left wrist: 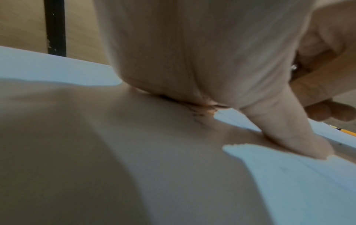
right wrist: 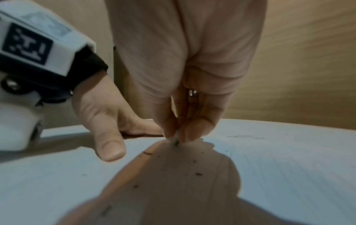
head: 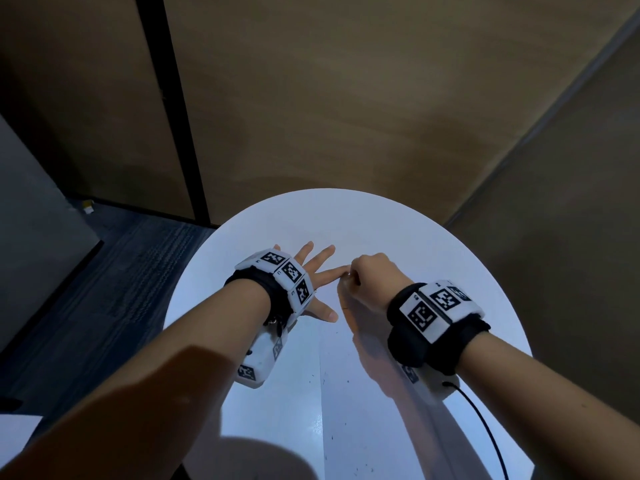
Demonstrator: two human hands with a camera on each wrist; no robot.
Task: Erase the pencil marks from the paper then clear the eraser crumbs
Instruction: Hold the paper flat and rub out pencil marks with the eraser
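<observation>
A white sheet of paper [head: 349, 410] lies on a round white table [head: 346, 216]. My left hand [head: 317, 277] lies flat on the sheet with its fingers spread, holding it down; the thumb [left wrist: 289, 130] presses the paper. My right hand [head: 351, 277] is curled just right of the left index finger. It pinches a small white eraser [right wrist: 174, 139] between thumb and fingers, the eraser's tip touching the paper. Dark eraser crumbs [right wrist: 198, 174] lie scattered on the sheet below the hand, and several more crumbs [head: 325, 379] sit lower down. Faint pencil strokes [right wrist: 246, 137] show to the right.
A yellow pencil [left wrist: 348, 132] lies on the table at the far right of the left wrist view. A black cable [head: 485, 420] runs from my right wrist over the table's edge. Wood panels stand behind the table and dark carpet [head: 104, 289] lies to the left.
</observation>
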